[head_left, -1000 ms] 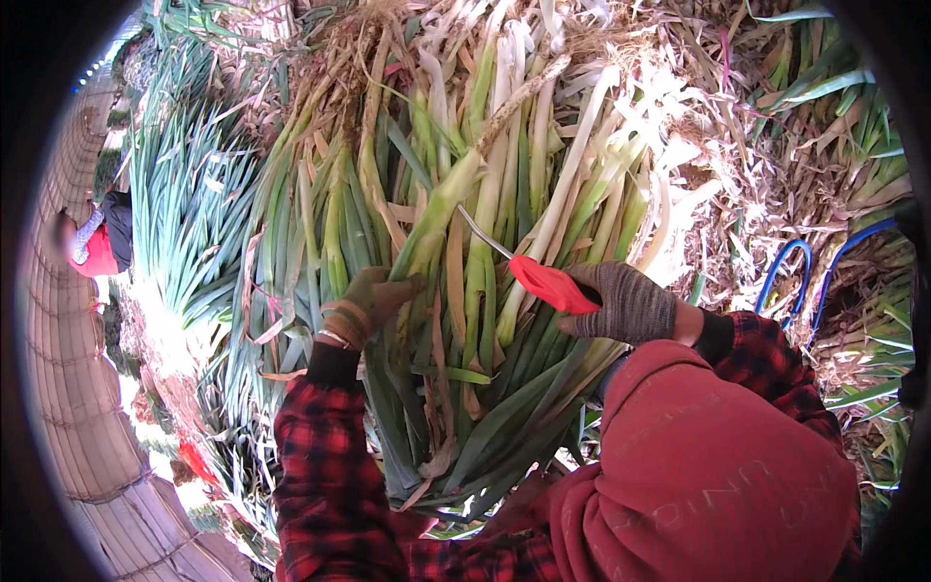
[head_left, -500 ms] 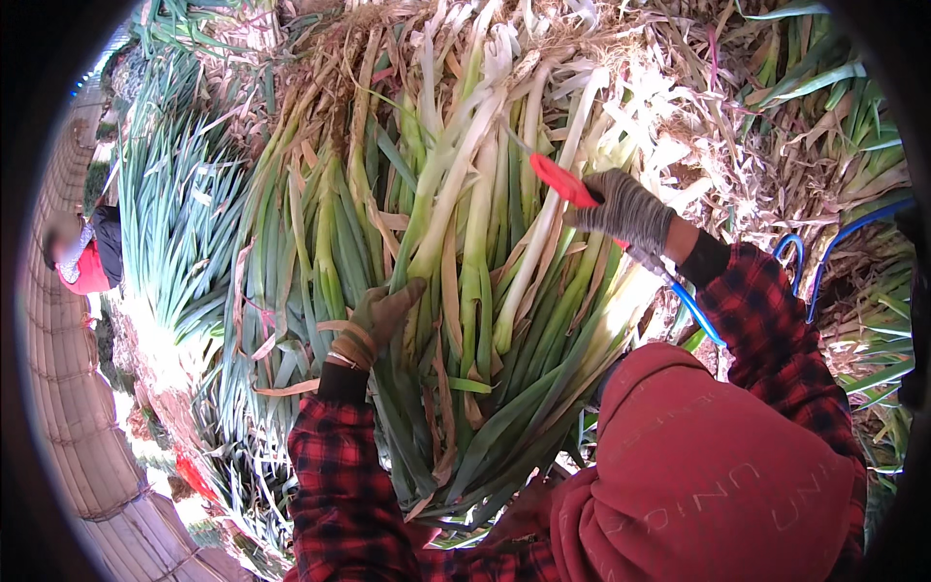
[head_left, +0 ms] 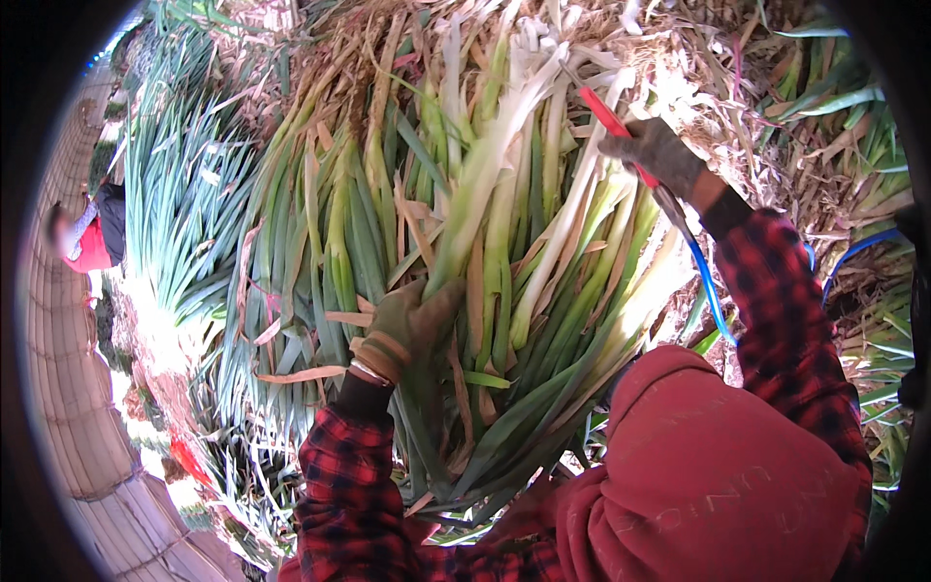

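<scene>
My left hand (head_left: 412, 325), in a dark work glove, is closed around the lower part of a thick green onion (head_left: 470, 209). Its white root end slants up and to the right, above a spread of other green onions (head_left: 499, 247). My gloved right hand (head_left: 664, 155) grips a red air gun (head_left: 603, 112) with a thin nozzle. The nozzle points up and left, close to the white end of the held stalk; whether they touch I cannot tell. From the gun's lower end runs a blue hose (head_left: 706, 281).
Dry peelings and roots (head_left: 737, 116) cover the ground beyond and to the right. A green onion heap (head_left: 184, 213) lies at left, near a person in red (head_left: 92, 238) beside a pale segmented strip (head_left: 73, 378). Red cloth (head_left: 718, 456) fills the lower right.
My right hand has moved up and slightly right with the air gun, its nozzle now nearer the white end. My left hand, still on the green onion, appears slightly farther right.
</scene>
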`<state>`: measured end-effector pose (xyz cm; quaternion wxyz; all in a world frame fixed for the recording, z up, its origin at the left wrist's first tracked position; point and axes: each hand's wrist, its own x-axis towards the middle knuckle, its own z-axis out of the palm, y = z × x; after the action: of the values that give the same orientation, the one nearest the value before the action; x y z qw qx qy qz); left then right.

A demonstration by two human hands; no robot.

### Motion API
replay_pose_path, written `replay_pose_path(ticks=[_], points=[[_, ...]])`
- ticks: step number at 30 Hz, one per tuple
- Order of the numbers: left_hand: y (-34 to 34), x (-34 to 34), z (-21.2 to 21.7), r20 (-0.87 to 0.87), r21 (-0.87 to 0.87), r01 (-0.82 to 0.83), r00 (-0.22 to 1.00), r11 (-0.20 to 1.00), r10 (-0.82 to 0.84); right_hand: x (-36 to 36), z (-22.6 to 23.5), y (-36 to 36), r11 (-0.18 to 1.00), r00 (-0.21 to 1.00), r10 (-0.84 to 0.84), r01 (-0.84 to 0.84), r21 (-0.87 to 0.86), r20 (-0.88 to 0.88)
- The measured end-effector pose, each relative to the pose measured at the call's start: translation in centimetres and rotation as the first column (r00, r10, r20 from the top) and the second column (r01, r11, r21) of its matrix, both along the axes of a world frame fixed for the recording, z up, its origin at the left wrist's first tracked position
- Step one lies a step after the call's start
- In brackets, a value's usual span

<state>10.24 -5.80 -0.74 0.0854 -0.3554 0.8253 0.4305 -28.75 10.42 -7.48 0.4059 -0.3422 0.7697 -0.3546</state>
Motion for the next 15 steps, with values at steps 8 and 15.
replay_pose_path(ticks=[8, 15], points=[[-10.5, -2.1, -1.3, -0.086, -0.783, -0.188, 0.977, 0.593, 0.196, 11.2, 6.6, 5.5, 0.944, 0.944, 0.321, -0.312, -0.105, 0.077], [-12.9, -4.8, -1.3, 0.383, -0.661, -0.104, 0.805, 0.744, 0.453, 12.9, 7.2, 5.3, 0.935, 0.931, 0.348, -0.336, -0.114, 0.112]])
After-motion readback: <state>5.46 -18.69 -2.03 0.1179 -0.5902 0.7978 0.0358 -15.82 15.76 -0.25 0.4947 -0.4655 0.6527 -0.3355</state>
